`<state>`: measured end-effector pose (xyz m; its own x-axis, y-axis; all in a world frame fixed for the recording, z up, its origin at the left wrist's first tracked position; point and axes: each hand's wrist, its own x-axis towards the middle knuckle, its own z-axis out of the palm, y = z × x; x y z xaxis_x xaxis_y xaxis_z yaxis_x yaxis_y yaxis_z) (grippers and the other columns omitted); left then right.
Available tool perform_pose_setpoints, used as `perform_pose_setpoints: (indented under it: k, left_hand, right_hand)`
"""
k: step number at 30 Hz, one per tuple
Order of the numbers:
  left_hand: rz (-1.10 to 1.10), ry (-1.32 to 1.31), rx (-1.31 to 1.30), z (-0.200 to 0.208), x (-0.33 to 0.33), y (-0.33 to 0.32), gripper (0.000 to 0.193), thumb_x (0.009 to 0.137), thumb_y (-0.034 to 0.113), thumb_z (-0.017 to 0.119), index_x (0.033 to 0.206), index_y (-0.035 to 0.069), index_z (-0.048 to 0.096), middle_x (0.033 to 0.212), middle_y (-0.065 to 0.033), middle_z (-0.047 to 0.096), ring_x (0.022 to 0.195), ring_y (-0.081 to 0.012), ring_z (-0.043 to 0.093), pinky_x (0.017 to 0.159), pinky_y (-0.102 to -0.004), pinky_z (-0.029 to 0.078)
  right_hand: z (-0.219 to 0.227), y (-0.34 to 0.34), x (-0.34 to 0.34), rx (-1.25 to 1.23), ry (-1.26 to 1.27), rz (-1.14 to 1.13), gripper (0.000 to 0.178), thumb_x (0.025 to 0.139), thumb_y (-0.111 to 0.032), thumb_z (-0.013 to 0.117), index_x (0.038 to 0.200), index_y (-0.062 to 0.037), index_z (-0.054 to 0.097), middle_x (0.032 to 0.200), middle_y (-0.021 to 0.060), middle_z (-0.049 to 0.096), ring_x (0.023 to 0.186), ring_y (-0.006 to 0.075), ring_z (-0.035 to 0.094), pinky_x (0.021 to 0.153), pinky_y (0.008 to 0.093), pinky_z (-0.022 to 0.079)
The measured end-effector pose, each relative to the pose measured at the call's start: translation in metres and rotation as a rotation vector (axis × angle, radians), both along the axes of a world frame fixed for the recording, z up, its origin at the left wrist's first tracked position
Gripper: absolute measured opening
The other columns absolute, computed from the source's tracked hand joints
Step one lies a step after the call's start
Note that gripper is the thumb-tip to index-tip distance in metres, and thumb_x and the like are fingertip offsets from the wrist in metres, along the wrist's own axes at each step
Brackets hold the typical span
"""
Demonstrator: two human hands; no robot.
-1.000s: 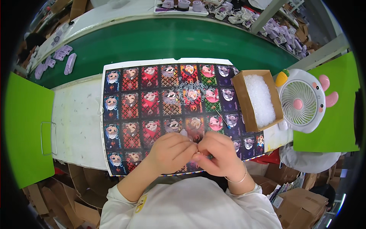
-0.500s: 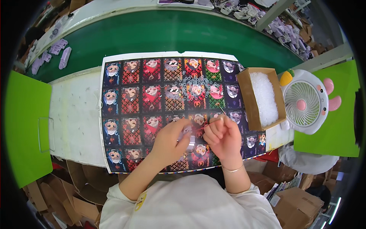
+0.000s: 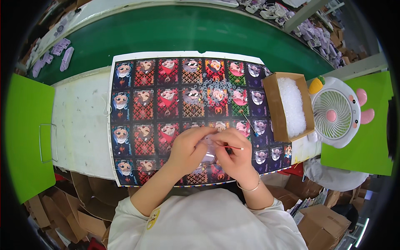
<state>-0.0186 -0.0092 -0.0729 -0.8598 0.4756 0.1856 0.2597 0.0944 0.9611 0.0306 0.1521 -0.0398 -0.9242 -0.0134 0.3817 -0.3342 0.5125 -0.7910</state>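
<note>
My left hand [image 3: 189, 148] is closed around a pale purple plastic housing [image 3: 209, 155], which shows partly between my hands above the printed sheet. My right hand [image 3: 235, 152] pinches a thin red wire [image 3: 228, 146] against the housing's upper end. The wire's free end, with a small white tip, sticks out to the right across my fingers. My fingertips hide where the wire meets the housing. Beyond my right hand, a thin tool [image 3: 249, 122] with a blue end lies on the sheet.
The dark sheet of cartoon pictures [image 3: 143, 130] covers the table. Small clear rings [image 3: 214, 92] are scattered on it. At right stand a cardboard box [image 3: 271, 106] of clear pieces and a white fan [image 3: 333, 112]. Purple parts [image 3: 66, 59] sit on the green belt [image 3: 166, 29].
My right hand has moved left and come up against the housing, bringing the red wire to it. The thin tool's blue end now shows.
</note>
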Motion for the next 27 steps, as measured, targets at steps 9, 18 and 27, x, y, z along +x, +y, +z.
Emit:
perform_pose_setpoints:
  k: [9, 18, 27]
  left_hand:
    - [0.018, 0.004, -0.024, 0.003, 0.001, 0.004, 0.029, 0.083, 0.006, 0.060, 0.110, -0.001, 0.065, 0.096, -0.0190, 0.067, 0.089, -0.0366, 0.065, 0.077, -0.0413, 0.052]
    - [0.036, -0.028, 0.004, 0.001, 0.002, 0.005, 0.028, 0.082, 0.005, 0.059, 0.108, -0.001, 0.065, 0.088, -0.0179, 0.063, 0.081, -0.0354, 0.062, 0.072, -0.0413, 0.049]
    - [0.023, -0.061, 0.013, 0.001, 0.000, 0.004, 0.027, 0.081, 0.005, 0.057, 0.106, 0.000, 0.066, 0.084, -0.0172, 0.062, 0.078, -0.0338, 0.061, 0.069, -0.0405, 0.048]
  right_hand:
    - [0.000, -0.001, -0.001, -0.058, -0.084, -0.011, 0.020, 0.082, 0.010, 0.066, 0.098, -0.0008, 0.068, 0.090, 0.0105, 0.065, 0.068, 0.0174, 0.062, 0.058, 0.0276, 0.051]
    - [-0.004, -0.001, 0.000, -0.202, -0.174, -0.036, 0.015, 0.088, 0.010, 0.059, 0.098, 0.0031, 0.068, 0.088, 0.0063, 0.061, 0.070, 0.0078, 0.055, 0.058, 0.0208, 0.043]
    - [-0.006, -0.001, 0.000, -0.185, -0.180, -0.050, 0.018, 0.085, 0.010, 0.063, 0.098, 0.0002, 0.068, 0.088, 0.0096, 0.063, 0.063, 0.0132, 0.056, 0.053, 0.0245, 0.045]
